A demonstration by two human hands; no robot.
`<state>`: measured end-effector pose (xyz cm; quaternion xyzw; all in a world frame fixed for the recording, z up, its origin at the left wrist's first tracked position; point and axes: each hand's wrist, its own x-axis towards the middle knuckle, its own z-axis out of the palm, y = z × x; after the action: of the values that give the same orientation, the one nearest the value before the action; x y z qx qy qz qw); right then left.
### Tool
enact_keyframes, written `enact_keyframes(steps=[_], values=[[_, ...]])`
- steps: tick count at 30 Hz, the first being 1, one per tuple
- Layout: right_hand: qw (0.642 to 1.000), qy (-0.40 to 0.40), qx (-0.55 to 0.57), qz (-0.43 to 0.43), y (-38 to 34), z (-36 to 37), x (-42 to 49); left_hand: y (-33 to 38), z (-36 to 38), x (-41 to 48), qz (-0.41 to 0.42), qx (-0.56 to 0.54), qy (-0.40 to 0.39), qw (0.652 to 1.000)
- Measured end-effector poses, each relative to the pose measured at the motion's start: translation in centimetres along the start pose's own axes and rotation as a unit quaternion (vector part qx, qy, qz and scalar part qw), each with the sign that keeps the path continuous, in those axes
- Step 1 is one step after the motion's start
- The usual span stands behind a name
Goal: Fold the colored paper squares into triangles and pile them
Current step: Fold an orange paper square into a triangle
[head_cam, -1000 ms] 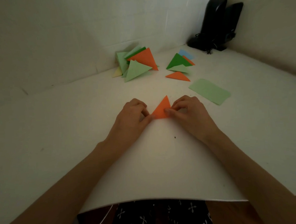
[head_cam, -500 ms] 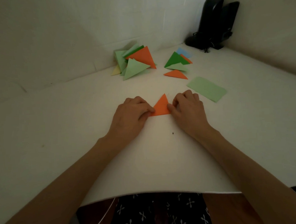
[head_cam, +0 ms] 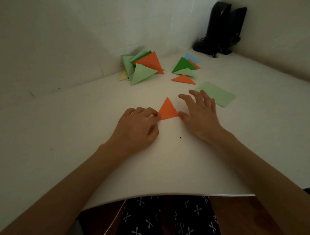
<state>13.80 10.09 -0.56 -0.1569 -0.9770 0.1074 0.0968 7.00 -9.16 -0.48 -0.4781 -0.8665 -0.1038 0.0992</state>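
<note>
A small folded orange triangle lies flat on the white table between my hands. My left hand rests curled, its fingertips pressing the triangle's left corner. My right hand lies to the right with its fingers spread and lifted, only the thumb near the triangle's right corner. A flat light green paper square lies just beyond my right hand. Farther back sit a pile of folded triangles in green and orange against the wall, and a smaller group of triangles to its right.
A black device with cables stands in the back right corner. Walls close the table at the back and right. The table's near edge runs above my lap.
My right hand has let go of the triangle's right corner and opened its fingers, drifting toward the green square. The left hand stays at the left corner.
</note>
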Motion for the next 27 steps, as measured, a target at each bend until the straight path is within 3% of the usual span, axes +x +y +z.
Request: enact_keyframes(steps=[2,4,6,12,16,20,27], values=[[0.993,0.015,0.015,-0.119,0.4,-0.6,-0.5,0.1,-0.1,0.0,-0.001,0.002,-0.011,1.000],[0.983,-0.037,0.023,-0.180,0.2,-0.8,-1.1,0.1,-0.2,0.1,0.005,0.013,-0.018,1.000],[0.982,-0.074,0.021,-0.172,0.3,-0.5,-1.4,0.0,-0.3,0.0,0.011,0.039,-0.029,0.999],[0.984,-0.054,0.059,-0.161,0.5,-0.2,-1.2,-1.1,-1.1,-1.1,0.012,0.071,0.016,0.997],[0.981,-0.042,0.079,-0.170,-0.5,-0.4,0.5,-1.2,-1.1,0.2,-0.031,-0.026,0.035,0.999],[0.985,-0.048,0.090,-0.141,-1.2,-0.3,2.0,-0.6,-0.5,2.2,-0.075,-0.090,-0.004,0.993],[0.966,-0.004,0.177,-0.189,-0.8,0.1,1.3,-1.7,0.9,2.2,-0.062,-0.189,0.042,0.979]])
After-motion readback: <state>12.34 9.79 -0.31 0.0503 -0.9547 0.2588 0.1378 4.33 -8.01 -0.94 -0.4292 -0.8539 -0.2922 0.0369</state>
